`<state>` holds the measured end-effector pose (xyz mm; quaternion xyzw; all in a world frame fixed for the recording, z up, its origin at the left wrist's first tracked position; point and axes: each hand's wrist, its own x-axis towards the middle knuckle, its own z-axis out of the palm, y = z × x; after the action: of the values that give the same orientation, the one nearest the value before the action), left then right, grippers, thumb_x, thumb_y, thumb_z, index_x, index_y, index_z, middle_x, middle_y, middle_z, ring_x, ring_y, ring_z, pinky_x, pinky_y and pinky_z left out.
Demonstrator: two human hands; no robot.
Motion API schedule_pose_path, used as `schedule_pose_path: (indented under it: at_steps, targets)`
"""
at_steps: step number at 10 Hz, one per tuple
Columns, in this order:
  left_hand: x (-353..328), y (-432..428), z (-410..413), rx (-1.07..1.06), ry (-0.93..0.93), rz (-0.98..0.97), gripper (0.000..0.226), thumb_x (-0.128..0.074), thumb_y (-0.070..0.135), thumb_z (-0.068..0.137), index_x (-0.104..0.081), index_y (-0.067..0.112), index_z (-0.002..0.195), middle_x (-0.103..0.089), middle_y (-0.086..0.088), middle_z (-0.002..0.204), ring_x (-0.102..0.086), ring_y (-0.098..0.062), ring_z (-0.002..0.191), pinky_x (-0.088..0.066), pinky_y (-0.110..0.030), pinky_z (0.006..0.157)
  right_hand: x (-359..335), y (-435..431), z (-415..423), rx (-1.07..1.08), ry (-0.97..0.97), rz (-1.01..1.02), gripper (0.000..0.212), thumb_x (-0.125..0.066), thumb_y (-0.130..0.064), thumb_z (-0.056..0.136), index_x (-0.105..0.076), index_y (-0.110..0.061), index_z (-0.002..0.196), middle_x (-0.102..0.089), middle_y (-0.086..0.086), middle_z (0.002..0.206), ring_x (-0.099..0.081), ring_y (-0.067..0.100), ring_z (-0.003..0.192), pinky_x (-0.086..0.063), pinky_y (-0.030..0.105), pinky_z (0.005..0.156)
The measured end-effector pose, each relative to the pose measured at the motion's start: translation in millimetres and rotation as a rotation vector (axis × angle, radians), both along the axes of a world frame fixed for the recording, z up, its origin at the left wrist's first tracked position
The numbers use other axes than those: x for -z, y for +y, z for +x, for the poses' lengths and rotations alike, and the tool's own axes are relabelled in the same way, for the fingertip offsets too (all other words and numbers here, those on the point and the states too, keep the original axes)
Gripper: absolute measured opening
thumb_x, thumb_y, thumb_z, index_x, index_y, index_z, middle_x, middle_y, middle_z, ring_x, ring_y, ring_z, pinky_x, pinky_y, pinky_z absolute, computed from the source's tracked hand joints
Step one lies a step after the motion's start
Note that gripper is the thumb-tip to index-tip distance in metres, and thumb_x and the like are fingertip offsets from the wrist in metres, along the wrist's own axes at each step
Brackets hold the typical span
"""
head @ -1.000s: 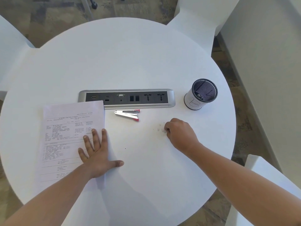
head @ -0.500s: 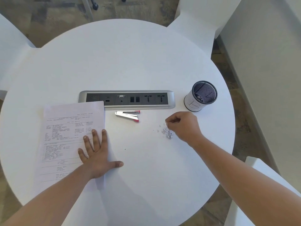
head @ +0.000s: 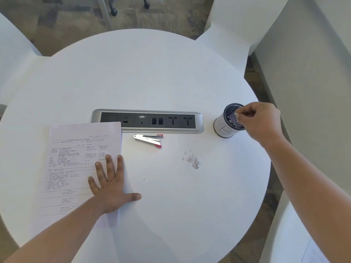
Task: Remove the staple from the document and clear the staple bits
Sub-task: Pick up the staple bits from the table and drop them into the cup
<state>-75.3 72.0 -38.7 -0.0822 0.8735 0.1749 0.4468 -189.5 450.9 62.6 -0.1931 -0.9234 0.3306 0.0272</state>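
Note:
The printed document lies on the left of the round white table. My left hand presses flat on its right edge, fingers spread. A small heap of staple bits lies on the table right of centre. My right hand hovers over the mesh cup, fingertips pinched together at its rim on small pale bits. Some bits show inside the cup. A silver staple remover with red tips lies between the document and the heap.
A silver socket strip is set into the table behind the staple remover. White chairs stand at the far right, far left and near right. A wall runs along the right.
My right hand rose from the heap of bits with its fingers pinched and travelled right to the mesh cup. The left hand stayed on the document.

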Motion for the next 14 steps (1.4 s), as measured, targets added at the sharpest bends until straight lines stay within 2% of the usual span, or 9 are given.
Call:
schedule_pose_path:
  at_steps: [1, 3, 5, 7, 9, 10, 11, 13, 14]
  targets:
    - [0, 0, 0, -0.006, 0.002, 0.003, 0.142, -0.072, 0.07, 0.071, 0.053, 0.037, 0.129, 0.064, 0.003, 0.136, 0.05, -0.034, 0.135, 0.015, -0.062, 0.115, 8, 5, -9, -0.087, -0.018, 0.145, 0.012, -0.066, -0.009, 0.082, -0.076, -0.014, 0.085, -0.067, -0.002, 0.071, -0.064, 0.019, 0.071, -0.052, 0.025, 0.064]
    - [0, 0, 1, -0.006, 0.001, 0.006, 0.142, -0.071, 0.07, 0.071, 0.054, 0.037, 0.128, 0.065, 0.003, 0.134, 0.051, -0.034, 0.134, 0.016, -0.062, 0.115, 12, 4, -18, -0.2, -0.055, 0.349, 0.029, -0.053, -0.004, 0.086, -0.077, -0.013, 0.098, -0.075, 0.012, 0.098, -0.065, 0.033, 0.094, -0.055, 0.037, 0.08]
    - [2, -1, 1, -0.009, 0.003, 0.003, 0.143, -0.071, 0.072, 0.069, 0.053, 0.037, 0.129, 0.065, 0.003, 0.134, 0.05, -0.035, 0.135, 0.015, -0.062, 0.115, 9, 7, -18, -0.172, -0.035, 0.342, 0.024, -0.056, -0.001, 0.079, -0.074, -0.016, 0.085, -0.072, 0.004, 0.081, -0.064, 0.028, 0.081, -0.053, 0.032, 0.069]
    - [4, -1, 2, -0.017, 0.003, 0.007, 0.143, -0.072, 0.07, 0.069, 0.053, 0.037, 0.129, 0.067, 0.005, 0.13, 0.051, -0.035, 0.134, 0.015, -0.062, 0.115, 6, 9, -15, -0.238, -0.122, 0.366, 0.031, -0.054, 0.001, 0.08, -0.076, -0.016, 0.094, -0.074, 0.005, 0.089, -0.064, 0.028, 0.088, -0.055, 0.036, 0.073]
    - [5, -1, 1, -0.03, 0.006, 0.005, 0.144, -0.073, 0.07, 0.068, 0.052, 0.036, 0.13, 0.067, 0.005, 0.131, 0.051, -0.034, 0.135, 0.015, -0.061, 0.115, 8, 9, -15, -0.238, -0.133, 0.342, 0.021, -0.054, -0.005, 0.077, -0.067, -0.021, 0.079, -0.067, -0.004, 0.076, -0.062, 0.025, 0.081, -0.055, 0.037, 0.067]
    - [5, -1, 2, -0.029, 0.007, 0.005, 0.143, -0.073, 0.07, 0.068, 0.052, 0.036, 0.129, 0.067, 0.005, 0.131, 0.051, -0.034, 0.135, 0.015, -0.061, 0.115, 8, 9, -15, -0.247, -0.199, 0.337, 0.033, -0.052, -0.001, 0.08, -0.075, -0.018, 0.096, -0.071, 0.003, 0.091, -0.063, 0.025, 0.09, -0.054, 0.034, 0.074]
    - [5, -1, 1, -0.029, 0.005, 0.006, 0.143, -0.073, 0.07, 0.068, 0.052, 0.037, 0.128, 0.067, 0.005, 0.131, 0.051, -0.034, 0.134, 0.016, -0.061, 0.115, 8, 5, -13, -0.187, -0.069, 0.257, 0.034, -0.053, -0.001, 0.083, -0.074, -0.013, 0.108, -0.074, 0.007, 0.106, -0.066, 0.025, 0.098, -0.055, 0.036, 0.088]
    - [3, 0, 0, -0.023, 0.002, 0.006, 0.142, -0.072, 0.07, 0.07, 0.054, 0.036, 0.127, 0.067, 0.005, 0.13, 0.051, -0.035, 0.134, 0.016, -0.061, 0.115, 10, -35, 12, -0.189, 0.101, 0.092, 0.016, -0.06, -0.013, 0.09, -0.074, -0.014, 0.097, -0.072, -0.001, 0.077, -0.066, 0.017, 0.074, -0.053, 0.03, 0.076]
    - [3, 0, 0, -0.025, -0.001, 0.006, 0.143, -0.072, 0.07, 0.069, 0.053, 0.037, 0.128, 0.068, 0.005, 0.13, 0.051, -0.035, 0.134, 0.016, -0.061, 0.115, 37, -54, 25, -0.354, -0.014, 0.12, 0.024, -0.055, -0.01, 0.092, -0.072, -0.011, 0.109, -0.076, 0.007, 0.096, -0.067, 0.02, 0.081, -0.053, 0.032, 0.083]
